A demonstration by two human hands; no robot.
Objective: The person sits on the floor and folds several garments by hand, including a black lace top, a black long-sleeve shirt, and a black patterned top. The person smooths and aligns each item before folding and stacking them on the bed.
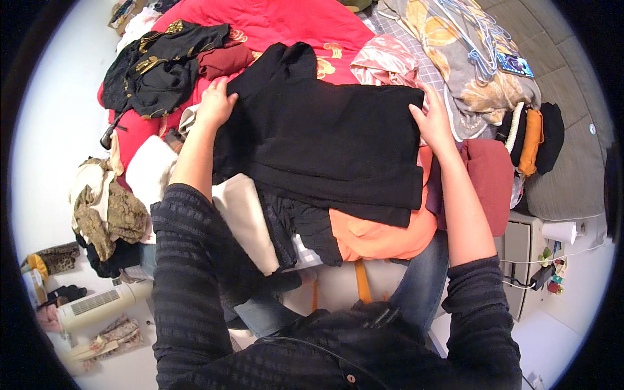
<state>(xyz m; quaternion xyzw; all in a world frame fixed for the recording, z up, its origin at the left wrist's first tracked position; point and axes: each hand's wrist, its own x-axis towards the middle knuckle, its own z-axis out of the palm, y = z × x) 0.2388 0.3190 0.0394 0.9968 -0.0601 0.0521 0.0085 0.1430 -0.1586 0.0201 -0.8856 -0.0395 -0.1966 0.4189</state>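
A black knit garment (331,136) lies spread out in front of me, folded over, on top of other clothes. My left hand (214,105) rests at its left edge, near the upper sleeve part, with the thumb on the cloth. At the upper right corner of the garment, my right hand (431,117) has the edge between thumb and fingers. Orange cloth (385,239) and a cream cloth (246,219) show from under its lower edge. Beyond it lies a red bedcover (292,24) with gold patterns. Whether the left fingers pinch the fabric is unclear.
Black and gold clothing (161,73) lies upper left, pink satin cloth (385,58) at the upper right. A dark red folded cloth (487,185) sits right of my forearm. Hangers (480,53) and a phone (516,65) lie on a flowered blanket (453,44). A white cabinet (524,263) stands lower right.
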